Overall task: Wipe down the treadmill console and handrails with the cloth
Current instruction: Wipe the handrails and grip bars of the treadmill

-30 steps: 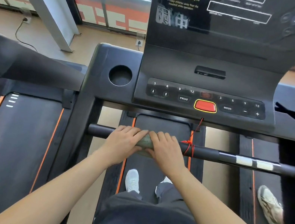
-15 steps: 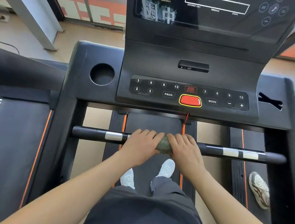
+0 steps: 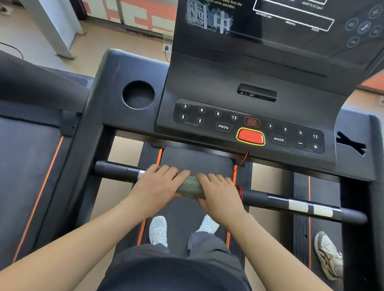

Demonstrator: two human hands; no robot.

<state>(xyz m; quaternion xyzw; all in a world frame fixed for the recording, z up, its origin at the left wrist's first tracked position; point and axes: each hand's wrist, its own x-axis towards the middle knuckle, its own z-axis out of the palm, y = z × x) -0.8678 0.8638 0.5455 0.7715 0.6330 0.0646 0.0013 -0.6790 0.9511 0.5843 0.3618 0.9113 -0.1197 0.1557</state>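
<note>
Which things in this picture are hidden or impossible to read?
Head view:
- cloth: mostly covered by the left hand and right hand.
- handrail beneath the cloth: hidden, so its cleanliness is unknown.
- console screen: upper part cut off by the top edge.
- print under the plus button: blurred.

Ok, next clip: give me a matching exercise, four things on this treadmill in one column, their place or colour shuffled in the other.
1 cloth
2 big button
3 cup holder
4 white bands

A round hole left of the keypad
B on the handrail, right part
C wrapped round the handrail's middle
D red, yellow rim

Pairs: 1-C, 2-D, 3-A, 4-B
</note>
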